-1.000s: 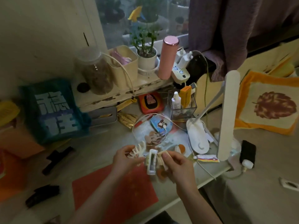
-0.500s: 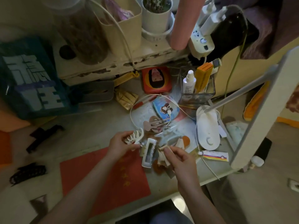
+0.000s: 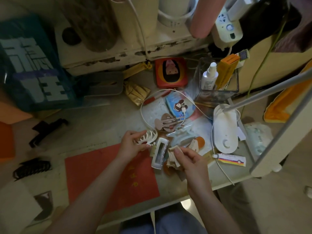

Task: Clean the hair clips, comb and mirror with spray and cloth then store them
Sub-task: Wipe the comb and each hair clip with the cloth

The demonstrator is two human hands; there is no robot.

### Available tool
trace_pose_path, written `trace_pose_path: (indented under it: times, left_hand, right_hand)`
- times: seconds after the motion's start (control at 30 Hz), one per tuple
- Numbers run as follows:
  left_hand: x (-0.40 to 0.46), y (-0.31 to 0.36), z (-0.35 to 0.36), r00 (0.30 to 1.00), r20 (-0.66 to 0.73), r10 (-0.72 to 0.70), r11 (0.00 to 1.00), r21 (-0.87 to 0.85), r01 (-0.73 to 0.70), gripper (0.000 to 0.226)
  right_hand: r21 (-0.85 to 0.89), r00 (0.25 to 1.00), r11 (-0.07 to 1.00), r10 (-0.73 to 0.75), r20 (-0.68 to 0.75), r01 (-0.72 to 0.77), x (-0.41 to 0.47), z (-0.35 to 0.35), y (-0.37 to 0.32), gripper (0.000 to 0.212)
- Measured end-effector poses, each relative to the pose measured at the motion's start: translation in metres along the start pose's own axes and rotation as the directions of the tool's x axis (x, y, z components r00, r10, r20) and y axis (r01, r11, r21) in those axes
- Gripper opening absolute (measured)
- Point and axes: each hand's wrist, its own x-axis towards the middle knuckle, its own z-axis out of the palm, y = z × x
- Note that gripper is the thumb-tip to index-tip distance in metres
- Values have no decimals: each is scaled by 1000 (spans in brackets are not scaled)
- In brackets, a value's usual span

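- Since the earlier frame, both hands had come lower toward the bench, and the view had tipped further down over the clutter
- Left hand pinched a cream claw clip between thumb and fingers, just above the bench edge of the red mat
- Right hand was closed on a folded beige cloth, thumb pressed on top
- Judged light, stiff and brittle at the teeth, the claw clip was best gripped by its spine, not the prongs; smooth plastic would likely turn slippery once sprayed
- White rectangular clip lay flat between the two hands, touching the cloth; flat beige clips lay further back, near a white cable
- Cloth appeared soft and limp, easily bunched
- Clear box at the rear right held a white spray bottle, upright, beside an orange carton
- Grey tray stood at rear left; contents could not be told
- Black clips lay well apart at the left
- Comb and mirror could not be identified with certainty
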Motion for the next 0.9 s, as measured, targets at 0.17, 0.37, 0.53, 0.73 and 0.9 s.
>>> trace_pose_path:
  times: [0.17, 0.37, 0.53, 0.73, 0.9]
  left_hand:
    - [-4, -5, 4, 999, -38, -1, 1000, -31, 0, 57]
    - [-20, 2, -3, 996, -90, -7, 988, -151, -7, 49]
    - [-46, 11, -25, 977, -213, -10, 965, -257, -46, 35]
    - [-87, -7, -74, 929, -358, -88, 950, -311, -30, 30]
    - [-111, -38, -136, 887, -431, -166, 949, -313, 26, 35]
  right_hand:
    - [-9, 1000, 1000, 7, 6, -7, -4, 1, 0, 8]
    - [-38, 998, 998, -45, 49, 47, -15, 0, -10, 7]
    - [-66, 987, 993, -91, 132, 100, -30, 9, -24, 11]
    - [-124, 956, 972, -164, 243, 199, -53, 41, -32, 10]
    - [-141, 924, 962, -174, 340, 233, -76, 88, -24, 14]
